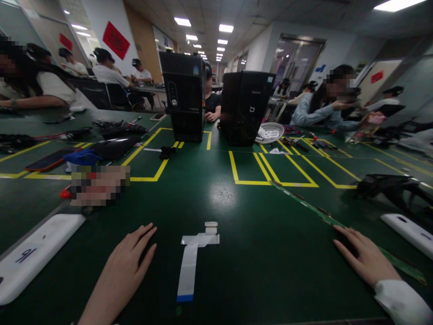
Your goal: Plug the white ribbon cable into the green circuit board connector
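Note:
My left hand (126, 266) lies palm down on the green mat, fingers stretched out and holding nothing. To its right is a white flat ribbon cable (187, 268), folded near the top, with a blue end and a small connector (211, 227) at the other. Over on the right, my right hand (368, 255) rests with fingers extended across a long, narrow green circuit board strip (304, 204). The hand covers part of the strip, so I cannot tell how firmly it touches.
Two black computer towers (184, 97) (244, 108) stand ahead. White cases (37, 257) (411, 232) flank the hands. A white basket (270, 132), tools and cables lie farther back. Another person (326, 97) sits at the right. Yellow tape (277, 183) marks the table.

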Motion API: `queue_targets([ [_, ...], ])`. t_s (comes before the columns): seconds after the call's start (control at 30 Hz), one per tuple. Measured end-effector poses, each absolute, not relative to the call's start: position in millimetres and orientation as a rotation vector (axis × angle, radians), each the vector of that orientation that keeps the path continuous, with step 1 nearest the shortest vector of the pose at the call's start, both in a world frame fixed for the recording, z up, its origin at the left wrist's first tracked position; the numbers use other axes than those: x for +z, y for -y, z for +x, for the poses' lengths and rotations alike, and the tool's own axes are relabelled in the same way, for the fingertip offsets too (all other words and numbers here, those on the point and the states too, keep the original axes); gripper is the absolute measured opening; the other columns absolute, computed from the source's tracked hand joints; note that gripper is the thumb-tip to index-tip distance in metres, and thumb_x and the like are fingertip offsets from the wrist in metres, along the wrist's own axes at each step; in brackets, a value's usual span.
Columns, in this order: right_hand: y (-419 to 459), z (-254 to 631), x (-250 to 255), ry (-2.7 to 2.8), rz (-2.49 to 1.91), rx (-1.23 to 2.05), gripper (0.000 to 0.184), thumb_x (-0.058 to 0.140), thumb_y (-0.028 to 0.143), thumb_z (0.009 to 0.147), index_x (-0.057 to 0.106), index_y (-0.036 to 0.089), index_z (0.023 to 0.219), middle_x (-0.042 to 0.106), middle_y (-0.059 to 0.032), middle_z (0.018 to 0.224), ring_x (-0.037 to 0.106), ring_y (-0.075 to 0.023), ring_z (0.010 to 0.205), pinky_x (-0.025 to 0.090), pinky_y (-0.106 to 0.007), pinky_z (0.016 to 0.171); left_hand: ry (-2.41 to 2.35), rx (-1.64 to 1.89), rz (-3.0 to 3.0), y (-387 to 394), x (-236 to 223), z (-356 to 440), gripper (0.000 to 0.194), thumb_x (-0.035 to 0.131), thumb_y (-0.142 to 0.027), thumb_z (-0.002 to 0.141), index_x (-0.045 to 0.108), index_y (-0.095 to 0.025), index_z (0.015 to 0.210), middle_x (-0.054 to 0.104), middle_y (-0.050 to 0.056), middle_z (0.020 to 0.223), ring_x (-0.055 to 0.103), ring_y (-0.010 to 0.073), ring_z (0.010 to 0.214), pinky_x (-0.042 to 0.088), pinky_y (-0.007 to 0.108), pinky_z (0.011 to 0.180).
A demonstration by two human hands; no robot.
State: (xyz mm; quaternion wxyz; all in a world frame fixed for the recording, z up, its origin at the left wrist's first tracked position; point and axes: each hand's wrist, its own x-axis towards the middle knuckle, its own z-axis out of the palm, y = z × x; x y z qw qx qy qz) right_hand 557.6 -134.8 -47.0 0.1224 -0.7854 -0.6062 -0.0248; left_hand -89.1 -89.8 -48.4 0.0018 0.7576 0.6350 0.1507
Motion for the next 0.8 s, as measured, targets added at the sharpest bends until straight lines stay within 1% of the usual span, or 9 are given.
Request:
queue_targets([
  [0.1, 146, 554, -46, 1.814, -2.191, -0.109, 0.065, 0.034, 0.060, 0.082, 0.055, 0.019, 0.129, 0.057, -0.0204, 0.133, 0.046, -0.0331, 0.134, 0.036, -0.048, 0.114, -1.988, 0.480, 2.385, 90, -49, -88, 0.061, 0.035, -0.057, 0.092, 0.057, -0.020, 0.136, 0.056, 0.013, 0.142, 0.056, 0.0318, 0.127, 0.046, 0.055, 0.105],
  [0.17, 152, 553, -46, 1.764, -2.207, -0.231, 0.065, 0.032, 0.060, 0.083, 0.056, 0.019, 0.128, 0.053, -0.0211, 0.137, 0.043, -0.0348, 0.136, 0.036, -0.049, 0.114, -1.989, 0.483, 2.391, 90, -50, -88, 0.061, 0.034, -0.057, 0.093, 0.057, -0.020, 0.136, 0.056, 0.013, 0.142, 0.056, 0.0320, 0.127, 0.046, 0.055, 0.104],
  [0.27, 161, 559, -48, 1.339, -2.521, -0.368, 0.077, 0.024, 0.067, 0.083, 0.054, 0.018, 0.135, 0.046, -0.0261, 0.141, 0.043, -0.0427, 0.134, 0.041, -0.059, 0.106, -1.976, 0.486, 2.408, 90, -52, -89, 0.060, 0.034, -0.056, 0.093, 0.057, -0.021, 0.136, 0.056, 0.013, 0.142, 0.056, 0.0318, 0.127, 0.046, 0.055, 0.105],
  [0.37, 166, 571, -53, 0.987, -2.782, -0.193, 0.092, 0.021, 0.074, 0.079, 0.050, 0.013, 0.141, 0.044, -0.0324, 0.139, 0.043, -0.0481, 0.131, 0.044, -0.062, 0.098, -1.974, 0.490, 2.414, 90, -54, -91, 0.059, 0.035, -0.056, 0.093, 0.056, -0.022, 0.136, 0.056, 0.012, 0.142, 0.056, 0.0314, 0.127, 0.046, 0.055, 0.106],
  [0.43, 166, 579, -55, 1.038, -2.815, -0.104, 0.097, 0.018, 0.075, 0.079, 0.049, 0.008, 0.142, 0.045, -0.0336, 0.139, 0.042, -0.0480, 0.131, 0.041, -0.058, 0.103, -1.974, 0.493, 2.419, 90, -55, -92, 0.059, 0.036, -0.056, 0.093, 0.056, -0.022, 0.137, 0.056, 0.012, 0.142, 0.055, 0.0318, 0.127, 0.046, 0.055, 0.105],
  [0.53, 157, 586, -55, 1.257, -2.768, -0.122, 0.097, 0.013, 0.072, 0.081, 0.050, 0.003, 0.139, 0.047, -0.0310, 0.139, 0.042, -0.0449, 0.133, 0.036, -0.052, 0.111, -1.975, 0.491, 2.423, 89, -55, -91, 0.059, 0.036, -0.056, 0.093, 0.056, -0.021, 0.136, 0.056, 0.012, 0.142, 0.056, 0.0319, 0.127, 0.046, 0.055, 0.105],
  [0.63, 141, 587, -53, 1.474, -2.663, -0.170, 0.090, 0.016, 0.067, 0.082, 0.052, 0.005, 0.136, 0.048, -0.0268, 0.140, 0.044, -0.0408, 0.133, 0.036, -0.049, 0.111, -1.977, 0.495, 2.428, 89, -53, -89, 0.060, 0.035, -0.057, 0.093, 0.057, -0.020, 0.135, 0.057, 0.013, 0.141, 0.056, 0.0321, 0.126, 0.046, 0.055, 0.105],
  [0.73, 123, 580, -50, 1.654, -2.533, -0.216, 0.077, 0.023, 0.062, 0.085, 0.055, 0.010, 0.133, 0.051, -0.0230, 0.139, 0.049, -0.0383, 0.129, 0.040, -0.050, 0.108, -1.976, 0.511, 2.432, 89, -51, -88, 0.062, 0.034, -0.057, 0.093, 0.058, -0.019, 0.135, 0.058, 0.014, 0.140, 0.057, 0.0326, 0.125, 0.047, 0.055, 0.104],
  [0.8, 110, 568, -48, 1.752, -2.443, -0.242, 0.072, 0.026, 0.059, 0.088, 0.056, 0.011, 0.132, 0.053, -0.0224, 0.136, 0.052, -0.0378, 0.125, 0.043, -0.051, 0.105, -1.979, 0.511, 2.423, 89, -51, -89, 0.061, 0.035, -0.058, 0.092, 0.058, -0.020, 0.135, 0.058, 0.014, 0.139, 0.058, 0.0328, 0.123, 0.048, 0.055, 0.103],
])
